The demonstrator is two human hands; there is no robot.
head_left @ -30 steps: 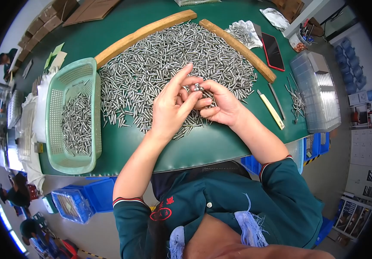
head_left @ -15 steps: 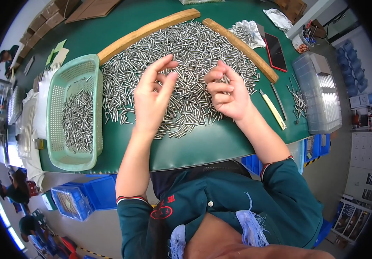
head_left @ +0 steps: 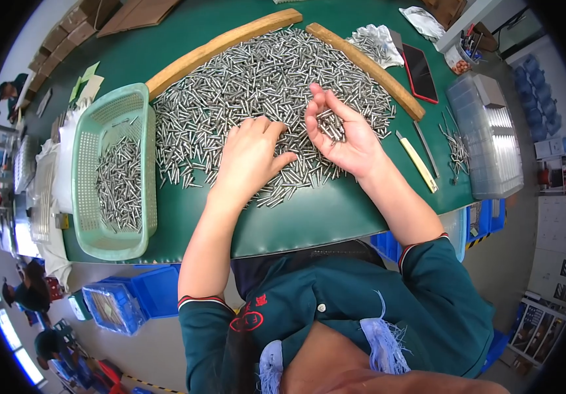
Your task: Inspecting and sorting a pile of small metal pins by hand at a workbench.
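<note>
A broad green table (head_left: 283, 226) spans the scene, a person in a dark green shirt (head_left: 335, 295) at its near edge. Across its middle spreads a heap of small metal pins (head_left: 250, 79), bordered on the far side by two wooden bars, one at far left (head_left: 224, 52) and one at far right (head_left: 365, 69). To the left stands a pale green basket (head_left: 86, 184), more pins (head_left: 119, 187) inside; at the right edge sits a clear plastic case (head_left: 493, 144). The left hand (head_left: 247, 154) lies palm down over the near part of the heap, fingertips among the pins; whether it grasps any cannot be told. Just to its right, the right hand (head_left: 352, 146) is cupped above the heap, fingers curled. A red-edged phone (head_left: 420, 75) lies at far right, a yellow-handled cutter (head_left: 417, 163) nearer. Smallest is the cluster of pins (head_left: 332, 125) grasped in the right palm.
</note>
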